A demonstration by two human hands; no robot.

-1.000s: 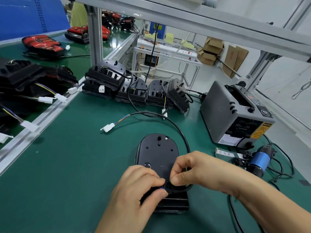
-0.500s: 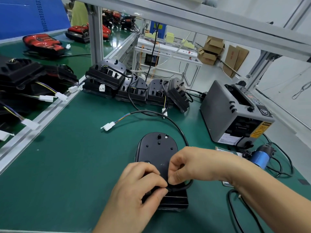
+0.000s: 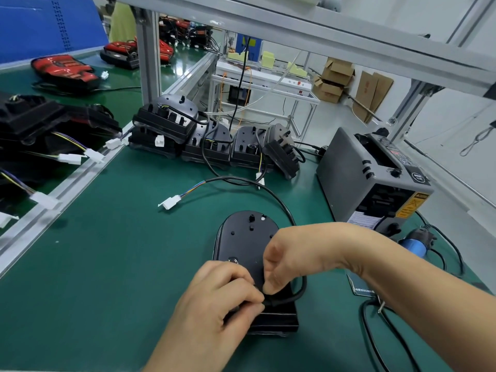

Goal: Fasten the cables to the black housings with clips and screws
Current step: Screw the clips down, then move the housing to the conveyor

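Green matting (image 3: 112, 264) covers the bench, with an aluminium frame post (image 3: 147, 57) rising at its far left corner. On the right sits a grey box-shaped machine (image 3: 357, 178) with a yellow warning label, and a blue-bodied tool (image 3: 414, 244) lies just beside its near corner. A row of black housings (image 3: 214, 140) leans together along the far edge of the mat, their leads trailing forward. The black housing (image 3: 241, 237) being worked on lies flat at the near middle of the bench, rounded end pointing away, its near end partly hidden under both hands. The left hand (image 3: 214, 299) comes in from below with its fingers curled, thumb and forefinger pinching the cable (image 3: 279, 202) where it meets the housing. The right hand (image 3: 290, 253) reaches across from the right, knuckles up, fingertips bent down and nipping the same cable just beside the left thumb. Whether a clip sits between the fingers cannot be told. From there the cable loops out right, arcs back over the mat and ends in a white connector (image 3: 169, 203) lying well clear of the housing
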